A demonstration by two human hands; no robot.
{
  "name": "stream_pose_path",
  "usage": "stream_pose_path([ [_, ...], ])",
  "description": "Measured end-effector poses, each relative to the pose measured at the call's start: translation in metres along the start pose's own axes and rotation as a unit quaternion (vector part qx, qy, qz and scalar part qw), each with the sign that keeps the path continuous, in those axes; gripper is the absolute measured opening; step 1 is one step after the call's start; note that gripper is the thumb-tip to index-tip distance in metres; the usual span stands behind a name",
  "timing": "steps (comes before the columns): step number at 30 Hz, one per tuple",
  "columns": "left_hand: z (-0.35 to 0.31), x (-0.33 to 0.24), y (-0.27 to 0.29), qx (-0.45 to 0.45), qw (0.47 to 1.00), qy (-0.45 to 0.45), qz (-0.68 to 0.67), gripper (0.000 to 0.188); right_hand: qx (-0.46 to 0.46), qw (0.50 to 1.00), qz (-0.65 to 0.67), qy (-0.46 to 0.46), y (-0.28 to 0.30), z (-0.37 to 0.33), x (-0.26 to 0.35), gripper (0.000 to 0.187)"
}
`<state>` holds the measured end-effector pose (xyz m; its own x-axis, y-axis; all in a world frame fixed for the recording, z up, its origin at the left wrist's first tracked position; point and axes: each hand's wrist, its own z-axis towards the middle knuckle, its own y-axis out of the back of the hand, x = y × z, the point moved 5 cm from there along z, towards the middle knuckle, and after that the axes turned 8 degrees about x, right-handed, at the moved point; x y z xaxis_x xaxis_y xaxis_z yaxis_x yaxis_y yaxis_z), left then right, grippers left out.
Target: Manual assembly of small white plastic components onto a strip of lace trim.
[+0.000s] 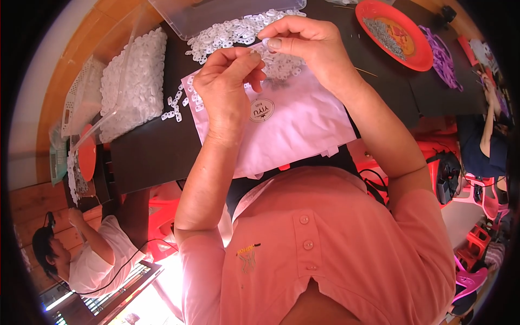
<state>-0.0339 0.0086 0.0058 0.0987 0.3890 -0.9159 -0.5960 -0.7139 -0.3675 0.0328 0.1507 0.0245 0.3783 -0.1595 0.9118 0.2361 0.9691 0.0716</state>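
Observation:
My right hand [323,51] pinches a small white plastic piece [265,41] between thumb and forefinger. Close by on its left, my left hand [222,89] has thumb and forefinger pressed together; whatever they hold is too small or hidden to name. Both hands hover over a pink cloth bag [309,119] lying on the dark table. Beneath and beyond the fingers spreads a pile of white plastic pieces with holes [227,32]. A few of these lie loose [174,103] left of the bag.
A clear bag packed with white pieces [132,81] stands at left, a clear plastic box [187,16] behind the pile. Far right are a red plate [420,57] of small metal parts and purple straps [441,59]. Other people work at left [103,260] and right [487,135].

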Motion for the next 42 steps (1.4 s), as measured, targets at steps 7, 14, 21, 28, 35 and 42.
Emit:
stream_pose_path([
  [7, -0.002, 0.001, 0.0, 0.002, 1.0, 0.002, -0.02, 0.006, -0.007, 1.0, 0.005, -0.007, -0.001, -0.002, 0.001, 0.014],
  [14, -0.005, 0.005, 0.002, 0.009, 0.999, 0.042, -0.031, 0.011, -0.031, 0.999, 0.027, -0.004, 0.0, -0.002, -0.001, 0.016],
  [21, -0.004, 0.003, 0.003, -0.002, 0.998, 0.022, -0.063, 0.007, 0.004, 0.997, -0.073, -0.001, -0.005, -0.005, 0.002, 0.012],
  [28, -0.004, 0.005, 0.001, 0.012, 0.998, 0.026, -0.05, 0.008, 0.018, 0.996, -0.084, 0.018, -0.009, -0.006, -0.001, 0.01],
  [35, -0.004, 0.009, 0.0, 0.03, 0.997, 0.072, 0.015, 0.007, 0.007, 0.994, -0.1, 0.039, -0.007, -0.006, -0.004, 0.007],
  [42, -0.006, 0.01, 0.004, 0.037, 0.998, 0.034, 0.046, 0.006, 0.055, 0.992, -0.114, 0.001, -0.013, -0.009, -0.007, 0.006],
])
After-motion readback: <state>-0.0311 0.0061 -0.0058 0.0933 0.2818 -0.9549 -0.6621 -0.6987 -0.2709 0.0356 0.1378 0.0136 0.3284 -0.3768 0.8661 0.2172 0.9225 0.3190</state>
